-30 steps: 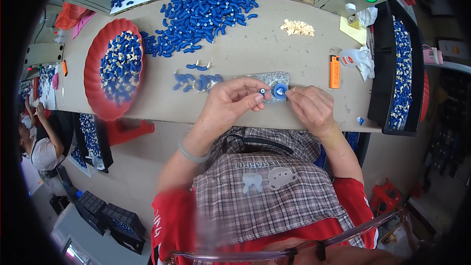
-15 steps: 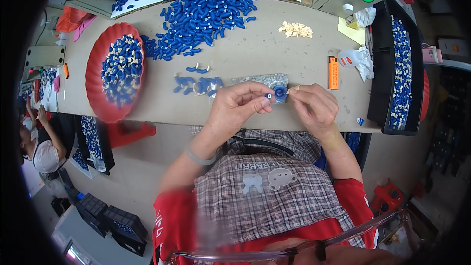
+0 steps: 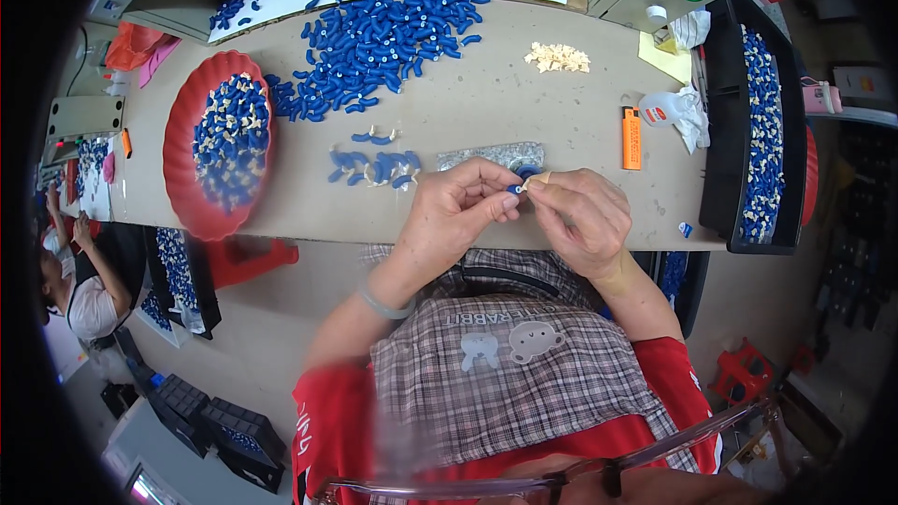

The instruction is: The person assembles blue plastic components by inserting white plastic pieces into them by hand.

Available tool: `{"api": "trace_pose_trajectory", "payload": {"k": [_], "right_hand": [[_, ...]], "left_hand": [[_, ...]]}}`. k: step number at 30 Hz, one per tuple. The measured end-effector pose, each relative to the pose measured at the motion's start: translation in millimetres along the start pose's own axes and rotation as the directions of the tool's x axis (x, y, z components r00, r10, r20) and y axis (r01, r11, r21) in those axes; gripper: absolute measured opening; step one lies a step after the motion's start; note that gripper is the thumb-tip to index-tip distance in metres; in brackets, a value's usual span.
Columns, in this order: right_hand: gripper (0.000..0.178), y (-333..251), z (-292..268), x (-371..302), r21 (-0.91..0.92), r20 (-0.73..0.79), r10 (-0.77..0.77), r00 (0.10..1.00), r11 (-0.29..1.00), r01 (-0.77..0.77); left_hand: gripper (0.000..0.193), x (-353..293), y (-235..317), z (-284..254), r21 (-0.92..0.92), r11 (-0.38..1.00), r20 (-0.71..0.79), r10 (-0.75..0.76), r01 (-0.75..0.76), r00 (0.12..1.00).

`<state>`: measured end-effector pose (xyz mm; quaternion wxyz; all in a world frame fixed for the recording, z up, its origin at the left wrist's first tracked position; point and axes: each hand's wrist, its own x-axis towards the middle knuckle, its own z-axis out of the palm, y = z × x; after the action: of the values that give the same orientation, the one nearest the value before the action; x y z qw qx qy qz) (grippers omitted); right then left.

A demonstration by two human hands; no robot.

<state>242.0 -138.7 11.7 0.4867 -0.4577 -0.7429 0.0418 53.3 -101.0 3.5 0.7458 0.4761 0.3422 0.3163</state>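
Note:
A small blue curved piece (image 3: 514, 189), its pale end towards the right, is pinched between the thumb and fingers of my left hand (image 3: 460, 198). The closed fingertips of my right hand (image 3: 587, 217) meet that end with a tiny cream-coloured piece (image 3: 526, 184), mostly hidden by the fingers. Just behind my fingertips, a round blue dish (image 3: 529, 170) sits by a grey speckled slab (image 3: 477, 154), partly covered by my hands. To the left on the table lie several blue curved pieces with cream ends (image 3: 382, 168).
A large heap of blue pieces (image 3: 374, 47) covers the back of the table. Cream pieces (image 3: 558, 58) lie at back right. A red scalloped bowl (image 3: 175, 154) stands left. An orange box cutter (image 3: 631, 138), a bottle (image 3: 658, 110) and a black bin (image 3: 725, 178) are right.
My right hand has moved left from the round blue dish to the blue piece's end, bringing a tiny cream piece against it. My left hand has barely shifted.

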Motion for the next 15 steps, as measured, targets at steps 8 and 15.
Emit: {"api": "trace_pose_trajectory", "payload": {"k": [8, 15], "right_hand": [[0.027, 1, -2, -1, -0.075, 0.061, -0.076, 0.995, 0.994, 0.08], [0.025, 1, -2, -4, -0.066, 0.079, -0.049, 0.996, 0.996, 0.054]], "left_hand": [[0.013, -1, -1, 2, 0.094, 0.995, -0.028, 0.028, -0.025, 0.999], [0.01, 0, 10, 11, 0.428, 0.877, -0.058, 0.269, -0.22, 0.961]]}}
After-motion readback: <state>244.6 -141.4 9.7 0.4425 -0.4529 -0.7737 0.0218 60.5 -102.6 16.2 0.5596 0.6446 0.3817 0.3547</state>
